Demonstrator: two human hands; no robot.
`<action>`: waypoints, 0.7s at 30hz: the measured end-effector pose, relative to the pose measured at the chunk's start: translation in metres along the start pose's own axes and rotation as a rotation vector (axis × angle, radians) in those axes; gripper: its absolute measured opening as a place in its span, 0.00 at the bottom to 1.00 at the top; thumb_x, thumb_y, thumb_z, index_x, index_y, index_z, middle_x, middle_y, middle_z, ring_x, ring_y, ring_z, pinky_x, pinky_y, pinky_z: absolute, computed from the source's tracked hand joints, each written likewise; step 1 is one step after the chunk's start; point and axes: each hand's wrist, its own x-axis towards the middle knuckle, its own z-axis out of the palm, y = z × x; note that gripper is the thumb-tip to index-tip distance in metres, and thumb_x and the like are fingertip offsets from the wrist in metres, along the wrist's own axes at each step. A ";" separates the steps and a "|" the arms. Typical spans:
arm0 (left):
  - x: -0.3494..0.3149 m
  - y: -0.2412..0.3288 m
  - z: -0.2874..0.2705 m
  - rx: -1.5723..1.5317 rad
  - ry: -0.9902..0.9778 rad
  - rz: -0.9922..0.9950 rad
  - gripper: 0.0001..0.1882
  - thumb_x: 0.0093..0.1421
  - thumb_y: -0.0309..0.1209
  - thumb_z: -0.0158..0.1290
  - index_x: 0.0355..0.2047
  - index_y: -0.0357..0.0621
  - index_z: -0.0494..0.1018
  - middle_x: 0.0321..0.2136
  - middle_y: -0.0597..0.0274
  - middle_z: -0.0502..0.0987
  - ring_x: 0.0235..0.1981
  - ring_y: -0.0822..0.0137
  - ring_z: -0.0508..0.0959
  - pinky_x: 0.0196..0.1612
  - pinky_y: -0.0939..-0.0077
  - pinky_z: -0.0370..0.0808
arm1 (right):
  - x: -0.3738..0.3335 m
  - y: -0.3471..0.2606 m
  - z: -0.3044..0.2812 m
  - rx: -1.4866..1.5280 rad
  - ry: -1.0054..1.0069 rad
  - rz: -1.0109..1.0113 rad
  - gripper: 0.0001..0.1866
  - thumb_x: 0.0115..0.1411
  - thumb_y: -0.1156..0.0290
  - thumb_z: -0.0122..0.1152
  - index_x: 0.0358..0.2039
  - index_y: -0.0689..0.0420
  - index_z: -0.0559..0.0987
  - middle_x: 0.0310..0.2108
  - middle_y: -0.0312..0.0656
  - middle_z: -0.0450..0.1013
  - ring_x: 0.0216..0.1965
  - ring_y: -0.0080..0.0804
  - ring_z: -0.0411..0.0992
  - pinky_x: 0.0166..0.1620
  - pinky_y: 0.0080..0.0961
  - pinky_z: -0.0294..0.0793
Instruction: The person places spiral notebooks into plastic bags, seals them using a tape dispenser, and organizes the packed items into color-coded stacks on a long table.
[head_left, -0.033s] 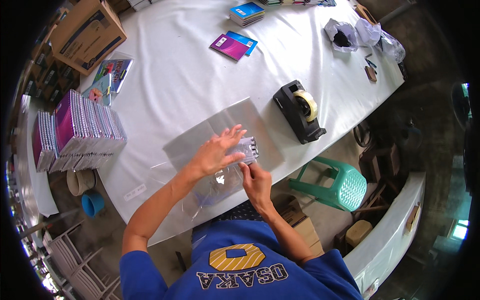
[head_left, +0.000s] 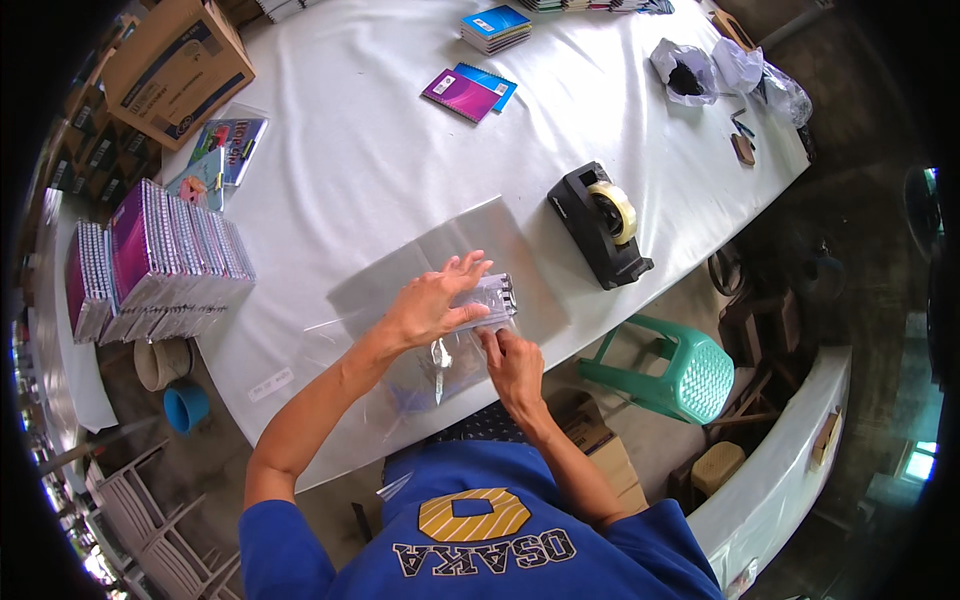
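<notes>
A small spiral-bound notebook or pad (head_left: 488, 298) with a pale, glossy face lies under my hands at the table's near edge, its coil to the right. My left hand (head_left: 432, 305) rests across its left part, fingers stretched out and apart. At the near edge of the pad, my right hand (head_left: 512, 360) has thumb and forefinger pinched together, apparently on clear plastic film (head_left: 440, 372) spread between my forearms. Beneath lies a greyish translucent sheet (head_left: 385, 270). The fingertips partly hide where the film meets the pad.
A black tape dispenser (head_left: 590, 230) stands right of the sheet. Purple notebooks (head_left: 175, 250) are stacked at left, near a cardboard box (head_left: 178, 80). More notebooks (head_left: 470, 93) lie farther back. A green stool (head_left: 665, 367) stands beyond the table's right edge.
The clear film below my hands has shifted, with its glare stretching toward me. My right fingers have moved very slightly; my left hand stays put.
</notes>
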 end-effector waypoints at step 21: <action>-0.125 -0.079 0.101 0.474 0.392 -0.183 0.40 0.56 0.55 0.52 0.66 0.55 0.57 0.68 0.55 0.51 0.69 0.49 0.48 0.65 0.42 0.50 | 0.105 -0.137 -0.010 0.586 -0.823 0.272 0.48 0.51 0.68 0.70 0.65 0.64 0.51 0.48 0.53 0.70 0.49 0.37 0.71 0.53 0.30 0.70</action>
